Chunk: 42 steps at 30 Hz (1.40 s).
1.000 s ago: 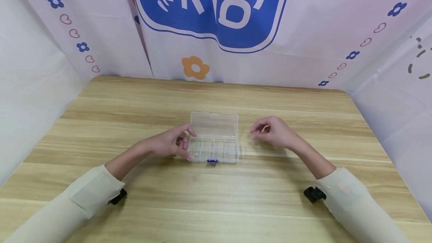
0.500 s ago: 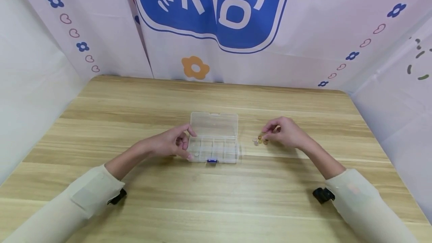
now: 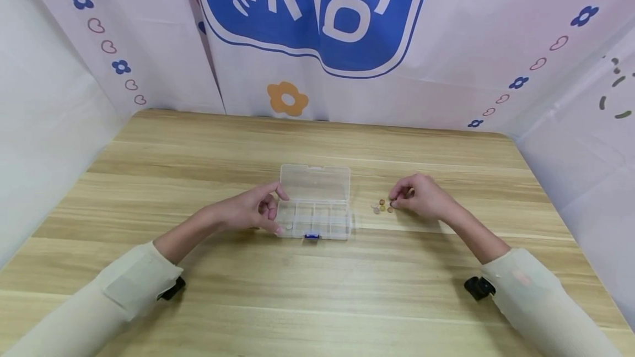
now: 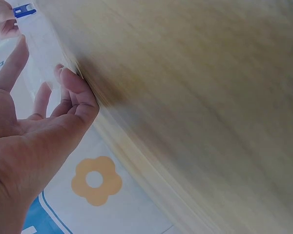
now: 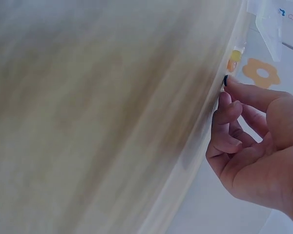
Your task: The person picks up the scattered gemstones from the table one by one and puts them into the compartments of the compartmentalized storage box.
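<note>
A clear plastic compartment box [image 3: 322, 229] stands with its lid [image 3: 315, 183] raised at the back and a blue latch [image 3: 312, 237] at the front. My left hand [image 3: 253, 208] holds the box's left end, thumb at the front corner and index finger near the hinge. A small clear round piece [image 3: 289, 227] lies in the front left compartment. To the right of the box, several small round pieces [image 3: 382, 207], orange, yellow and clear, lie on the table. My right hand [image 3: 419, 197] pinches a small dark round piece [image 5: 225, 80] between thumb and fingers beside them.
The wood-grain table [image 3: 317, 296] extends around the box and both forearms. A white printed cloth [image 3: 446, 70] hangs along its back edge. White sheets [image 3: 39, 125] stand at both sides.
My right hand has moved right from near the box, uncovering the small round pieces, and now pinches a dark one. The left hand and box have stayed in place.
</note>
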Each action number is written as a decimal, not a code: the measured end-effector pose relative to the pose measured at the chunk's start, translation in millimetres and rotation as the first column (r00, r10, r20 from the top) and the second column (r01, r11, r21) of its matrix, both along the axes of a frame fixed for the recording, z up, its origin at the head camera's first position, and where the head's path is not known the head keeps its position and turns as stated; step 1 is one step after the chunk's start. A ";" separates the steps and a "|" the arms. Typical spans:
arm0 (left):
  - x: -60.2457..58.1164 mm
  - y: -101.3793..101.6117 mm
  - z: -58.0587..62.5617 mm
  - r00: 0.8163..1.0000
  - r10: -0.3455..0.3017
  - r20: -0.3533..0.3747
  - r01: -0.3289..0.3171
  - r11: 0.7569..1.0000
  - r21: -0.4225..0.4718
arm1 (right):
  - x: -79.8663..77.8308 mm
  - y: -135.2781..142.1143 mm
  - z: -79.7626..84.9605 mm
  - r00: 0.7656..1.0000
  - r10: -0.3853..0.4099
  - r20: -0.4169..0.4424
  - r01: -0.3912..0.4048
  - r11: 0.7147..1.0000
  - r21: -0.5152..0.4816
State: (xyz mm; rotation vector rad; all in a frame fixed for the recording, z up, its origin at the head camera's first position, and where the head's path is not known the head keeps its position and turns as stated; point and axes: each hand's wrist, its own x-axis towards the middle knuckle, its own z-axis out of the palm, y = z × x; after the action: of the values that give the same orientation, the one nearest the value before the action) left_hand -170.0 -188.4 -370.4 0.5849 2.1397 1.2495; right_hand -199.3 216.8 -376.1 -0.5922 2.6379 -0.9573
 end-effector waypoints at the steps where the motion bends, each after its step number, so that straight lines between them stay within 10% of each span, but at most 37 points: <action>1: 0.0 0.0 0.1 1.000 -0.001 -0.001 0.001 1.000 0.001 | 0.1 -0.4 0.0 1.000 0.001 0.000 -0.001 1.000 0.006; 42: 2.5 -1.8 1.1 1.000 -0.005 0.001 0.005 1.000 0.012 | 0.6 -30.7 21.1 0.996 -0.017 -0.085 0.017 1.000 0.001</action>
State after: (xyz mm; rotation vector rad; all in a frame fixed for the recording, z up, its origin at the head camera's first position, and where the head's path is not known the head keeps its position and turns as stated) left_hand -167.5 -190.2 -369.4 0.5946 2.1302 1.2597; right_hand -198.7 186.1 -355.0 -0.6247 2.7223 -0.9550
